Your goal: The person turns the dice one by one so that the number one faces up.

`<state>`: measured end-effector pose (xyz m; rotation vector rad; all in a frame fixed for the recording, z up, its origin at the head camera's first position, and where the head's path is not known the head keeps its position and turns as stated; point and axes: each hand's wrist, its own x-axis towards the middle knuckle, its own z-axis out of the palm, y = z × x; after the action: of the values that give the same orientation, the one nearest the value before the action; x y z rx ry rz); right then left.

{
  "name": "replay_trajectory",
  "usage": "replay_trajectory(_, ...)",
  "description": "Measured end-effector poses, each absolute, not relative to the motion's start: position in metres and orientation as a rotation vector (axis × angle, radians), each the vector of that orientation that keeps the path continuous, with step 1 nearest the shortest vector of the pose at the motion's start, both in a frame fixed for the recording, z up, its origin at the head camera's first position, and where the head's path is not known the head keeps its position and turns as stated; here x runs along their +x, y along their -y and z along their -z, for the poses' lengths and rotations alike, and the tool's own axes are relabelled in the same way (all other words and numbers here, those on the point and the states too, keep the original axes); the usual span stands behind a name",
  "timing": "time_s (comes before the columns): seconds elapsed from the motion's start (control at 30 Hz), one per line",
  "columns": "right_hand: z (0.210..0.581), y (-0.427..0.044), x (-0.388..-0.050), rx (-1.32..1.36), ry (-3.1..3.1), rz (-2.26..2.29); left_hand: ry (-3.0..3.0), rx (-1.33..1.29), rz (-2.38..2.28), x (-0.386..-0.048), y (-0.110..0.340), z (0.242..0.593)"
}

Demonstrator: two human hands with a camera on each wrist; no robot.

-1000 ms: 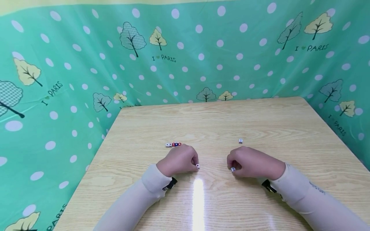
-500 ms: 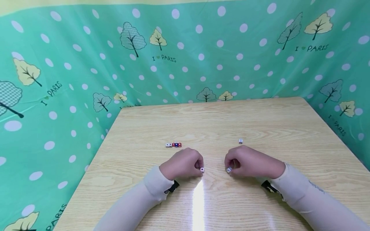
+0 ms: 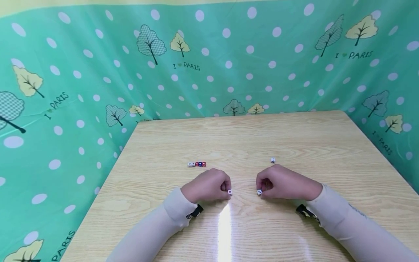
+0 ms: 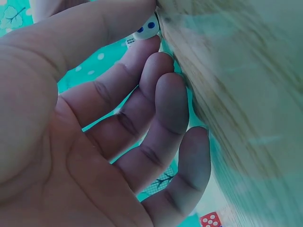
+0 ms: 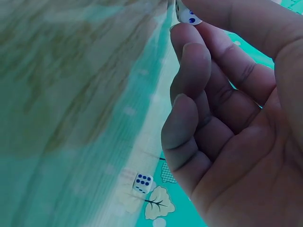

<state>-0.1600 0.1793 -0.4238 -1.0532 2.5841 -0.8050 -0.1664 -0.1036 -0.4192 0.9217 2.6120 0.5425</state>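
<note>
My left hand (image 3: 207, 185) pinches a white die (image 3: 230, 192) between thumb and forefinger, low over the table. Facing it across a small gap, my right hand (image 3: 286, 183) pinches another white die (image 3: 259, 192) in the same way. In the left wrist view, blue pips show on the pinched die (image 4: 149, 28), partly hidden by the thumb. The right wrist view shows the other pinched die (image 5: 188, 15) at its top edge. Behind the left hand lies a row of dice (image 3: 197, 164): white ones at the left, then red, blue and red.
A single white die (image 3: 273, 160) lies behind the right hand. The wood-grain table (image 3: 242, 138) ends at a green dotted cloth (image 3: 209, 58) at the back and sides. A bright light reflection (image 3: 224, 233) lies on the tabletop between the forearms.
The left hand has moved slightly right and nearer with its die, uncovering the whole dice row. The right hand has shifted a little left, and its die has turned between the fingers.
</note>
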Motion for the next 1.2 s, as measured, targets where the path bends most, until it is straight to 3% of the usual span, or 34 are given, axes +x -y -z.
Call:
replay_trajectory(0.6,0.427,-0.183,-0.162,-0.984,-2.602,0.753,-2.617,0.913,-0.535,-0.166,0.105,0.42)
replay_trajectory(1.2,0.416,-0.172,-0.145,-1.245,-2.74,0.481,-2.659,0.901,-0.516,-0.172,0.111,0.417)
